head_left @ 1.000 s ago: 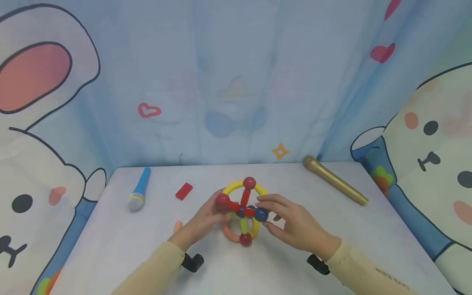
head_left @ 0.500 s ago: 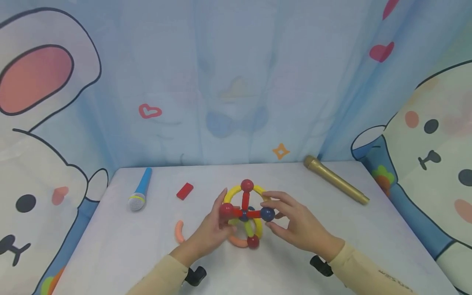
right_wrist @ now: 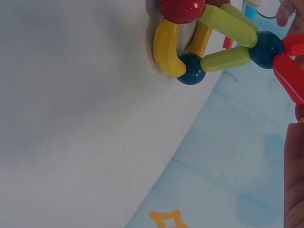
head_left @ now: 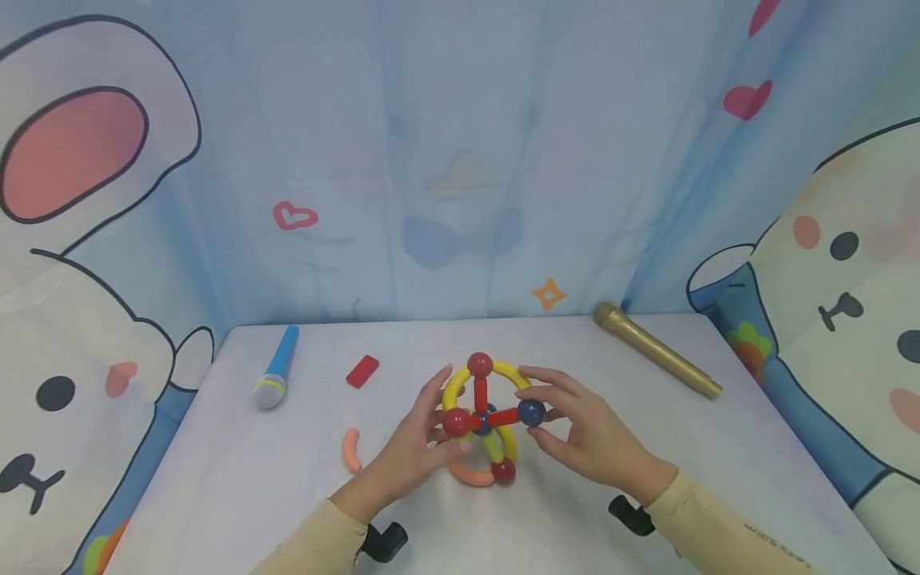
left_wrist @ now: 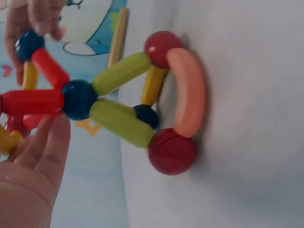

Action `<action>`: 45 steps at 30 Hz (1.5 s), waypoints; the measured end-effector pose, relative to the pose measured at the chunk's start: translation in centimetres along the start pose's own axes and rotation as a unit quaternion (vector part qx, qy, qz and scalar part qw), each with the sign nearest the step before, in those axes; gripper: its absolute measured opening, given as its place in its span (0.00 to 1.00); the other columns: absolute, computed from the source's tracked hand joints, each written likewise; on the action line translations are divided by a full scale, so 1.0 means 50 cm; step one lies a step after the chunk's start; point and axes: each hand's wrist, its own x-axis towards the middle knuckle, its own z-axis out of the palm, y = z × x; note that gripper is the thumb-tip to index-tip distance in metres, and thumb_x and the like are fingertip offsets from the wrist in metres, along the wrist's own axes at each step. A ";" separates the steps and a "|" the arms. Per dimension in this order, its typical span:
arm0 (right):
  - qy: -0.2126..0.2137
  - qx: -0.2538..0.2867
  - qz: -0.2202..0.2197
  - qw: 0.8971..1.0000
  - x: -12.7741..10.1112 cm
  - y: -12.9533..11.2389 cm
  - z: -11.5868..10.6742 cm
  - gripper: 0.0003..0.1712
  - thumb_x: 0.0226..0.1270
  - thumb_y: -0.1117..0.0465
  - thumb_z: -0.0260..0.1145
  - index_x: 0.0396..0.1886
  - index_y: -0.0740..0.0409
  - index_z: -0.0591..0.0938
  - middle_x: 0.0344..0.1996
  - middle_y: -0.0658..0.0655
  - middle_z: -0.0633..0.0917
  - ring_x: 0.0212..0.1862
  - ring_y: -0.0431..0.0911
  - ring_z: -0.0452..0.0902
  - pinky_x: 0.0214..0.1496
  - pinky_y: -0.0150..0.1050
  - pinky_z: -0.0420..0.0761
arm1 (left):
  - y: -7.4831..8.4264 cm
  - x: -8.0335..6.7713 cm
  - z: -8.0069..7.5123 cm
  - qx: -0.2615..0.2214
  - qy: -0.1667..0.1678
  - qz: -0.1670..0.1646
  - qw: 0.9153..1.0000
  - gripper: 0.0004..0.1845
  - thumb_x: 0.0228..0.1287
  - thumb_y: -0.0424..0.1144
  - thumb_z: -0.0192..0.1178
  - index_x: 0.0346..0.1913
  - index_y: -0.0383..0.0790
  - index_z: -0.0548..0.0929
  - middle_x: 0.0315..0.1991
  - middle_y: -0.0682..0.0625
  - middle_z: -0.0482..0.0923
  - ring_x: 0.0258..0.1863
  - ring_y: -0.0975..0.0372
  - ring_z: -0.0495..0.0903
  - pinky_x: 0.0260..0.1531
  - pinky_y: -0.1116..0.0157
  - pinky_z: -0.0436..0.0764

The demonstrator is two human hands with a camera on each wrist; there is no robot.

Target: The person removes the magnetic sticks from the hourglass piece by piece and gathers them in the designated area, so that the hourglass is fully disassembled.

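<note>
On the middle of the pale table stands a ball-shaped frame of coloured plastic rods and balls, resting on a curved orange piece and a red ball at its bottom. The left hand holds its left side, the fingers curled about the red ball there. The right hand holds the right side, thumb and fingers pinching the dark blue ball. Judging from this, the step in hand is to steady and turn the frame between both hands while it sits on the table. The next move seems to call for a soft, even grip, because the joints between rods and balls may come apart if one side is pulled. A loose curved orange rod lies near the left hand. Further back lie a small red block, a blue toy microphone and a golden microphone.
</note>
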 end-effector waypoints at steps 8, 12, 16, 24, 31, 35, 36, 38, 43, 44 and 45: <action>0.011 0.017 0.043 0.999 -0.003 -0.021 0.008 0.35 0.53 0.66 0.80 0.60 0.46 0.78 0.69 0.51 0.70 0.57 0.44 0.77 0.43 0.32 0.83 | -0.002 0.015 -0.023 -0.070 -0.019 0.016 0.997 0.35 0.67 0.38 0.62 0.75 0.49 0.62 0.67 0.43 0.68 0.55 0.52 0.80 0.49 0.59 0.82; 0.025 0.009 0.086 0.996 -0.008 -0.031 0.011 0.40 0.51 0.63 0.81 0.64 0.48 0.74 0.67 0.50 0.70 0.48 0.40 0.80 0.42 0.30 0.83 | -0.004 0.015 -0.020 -0.079 -0.016 0.015 0.997 0.35 0.67 0.38 0.62 0.75 0.49 0.63 0.66 0.44 0.69 0.56 0.52 0.79 0.49 0.59 0.82; 0.035 0.007 0.134 0.990 -0.011 -0.041 0.014 0.40 0.52 0.58 0.82 0.63 0.50 0.72 0.57 0.51 0.76 0.41 0.39 0.80 0.39 0.31 0.84 | -0.005 0.013 -0.017 -0.085 -0.012 0.013 0.996 0.35 0.67 0.38 0.62 0.74 0.50 0.63 0.66 0.44 0.69 0.56 0.52 0.79 0.49 0.59 0.82; 0.044 0.013 0.135 0.990 0.002 -0.041 0.017 0.30 0.56 0.58 0.79 0.56 0.51 0.74 0.46 0.50 0.82 0.37 0.37 0.80 0.39 0.31 0.83 | -0.003 0.015 -0.027 -0.079 -0.032 0.025 0.996 0.36 0.66 0.36 0.61 0.75 0.51 0.63 0.72 0.48 0.61 0.53 0.53 0.80 0.49 0.54 0.83; 0.037 0.040 0.118 0.992 0.004 -0.032 0.015 0.27 0.57 0.61 0.79 0.53 0.49 0.75 0.43 0.46 0.80 0.37 0.39 0.80 0.40 0.31 0.83 | 0.000 0.035 -0.040 -0.058 -0.051 0.033 0.996 0.39 0.61 0.37 0.64 0.76 0.50 0.63 0.71 0.49 0.62 0.56 0.50 0.79 0.48 0.59 0.83; 0.034 0.049 0.114 0.992 0.004 -0.030 0.015 0.27 0.57 0.61 0.78 0.53 0.49 0.75 0.44 0.45 0.80 0.37 0.40 0.79 0.40 0.34 0.84 | 0.006 0.050 -0.041 -0.058 -0.077 0.035 0.995 0.45 0.60 0.34 0.65 0.78 0.55 0.58 0.75 0.52 0.57 0.59 0.49 0.78 0.47 0.59 0.83; 0.034 0.049 0.113 0.992 0.004 -0.030 0.015 0.27 0.58 0.61 0.78 0.54 0.49 0.75 0.44 0.45 0.80 0.37 0.39 0.79 0.41 0.34 0.84 | 0.008 0.054 -0.042 -0.060 -0.085 0.037 0.994 0.46 0.59 0.33 0.65 0.79 0.56 0.57 0.75 0.52 0.56 0.58 0.49 0.78 0.48 0.59 0.83; 0.031 0.051 0.111 0.992 0.003 -0.029 0.015 0.27 0.58 0.61 0.77 0.55 0.49 0.76 0.45 0.45 0.80 0.38 0.39 0.79 0.41 0.36 0.84 | 0.010 0.059 -0.043 -0.065 -0.097 0.039 0.992 0.47 0.58 0.32 0.66 0.79 0.57 0.56 0.75 0.54 0.56 0.56 0.51 0.80 0.48 0.59 0.83; 0.023 0.063 0.108 0.992 0.002 -0.029 0.015 0.26 0.59 0.62 0.77 0.56 0.48 0.79 0.44 0.44 0.79 0.39 0.41 0.79 0.41 0.37 0.85 | 0.012 0.063 -0.049 -0.087 -0.112 0.042 0.989 0.47 0.57 0.31 0.67 0.78 0.54 0.57 0.75 0.54 0.57 0.53 0.52 0.82 0.49 0.57 0.83; 0.022 0.067 0.110 0.991 0.002 -0.029 0.014 0.26 0.59 0.62 0.77 0.56 0.48 0.79 0.43 0.44 0.79 0.39 0.42 0.79 0.41 0.37 0.85 | 0.012 0.063 -0.050 -0.089 -0.113 0.043 0.989 0.47 0.57 0.31 0.66 0.78 0.53 0.57 0.75 0.53 0.56 0.53 0.52 0.82 0.49 0.57 0.82; 0.022 0.072 0.111 0.991 0.003 -0.028 0.014 0.25 0.59 0.62 0.77 0.56 0.47 0.80 0.43 0.44 0.79 0.40 0.42 0.80 0.41 0.37 0.85 | 0.012 0.063 -0.050 -0.093 -0.116 0.046 0.988 0.47 0.58 0.30 0.66 0.79 0.52 0.57 0.75 0.52 0.56 0.53 0.51 0.81 0.49 0.56 0.82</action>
